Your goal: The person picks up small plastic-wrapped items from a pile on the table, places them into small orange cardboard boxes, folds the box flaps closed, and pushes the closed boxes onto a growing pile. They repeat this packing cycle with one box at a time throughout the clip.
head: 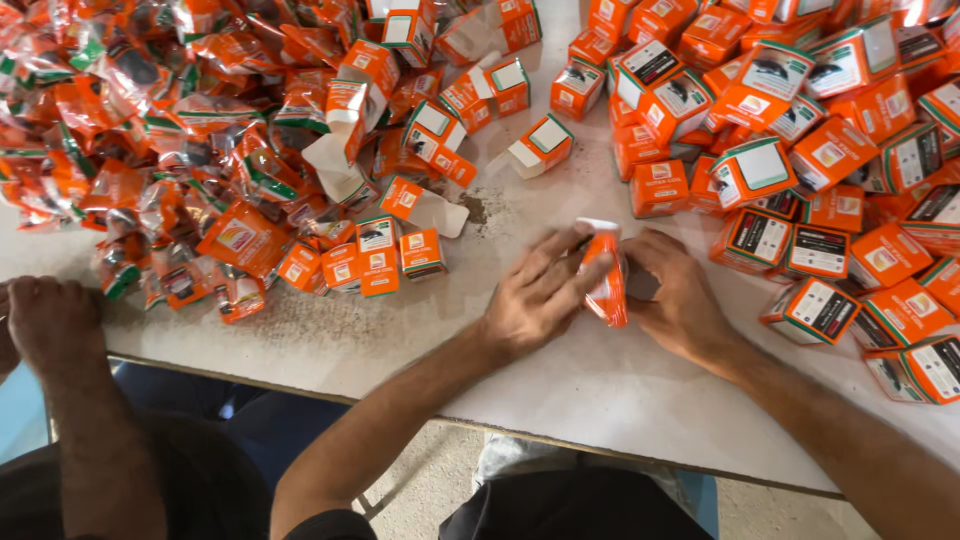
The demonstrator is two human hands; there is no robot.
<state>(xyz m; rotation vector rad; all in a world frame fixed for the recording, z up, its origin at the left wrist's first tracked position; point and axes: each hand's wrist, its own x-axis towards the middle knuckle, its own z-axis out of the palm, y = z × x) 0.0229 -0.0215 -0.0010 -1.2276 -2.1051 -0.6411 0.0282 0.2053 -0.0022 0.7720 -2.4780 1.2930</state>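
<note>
Both the left hand [535,295] and right hand [680,300] clamp one small orange carton [605,275] at frame centre, its long axis upright between them, equally near each.

Between your hands you hold an orange sachet [606,280] of thin, shiny plastic film that catches the light. The heap of packets [150,140] on your left is the same glossy, crinkled film. The small boxes [800,150] on your right are matt printed cardboard. The table [560,380] looks smooth, pale and dusty.
</note>
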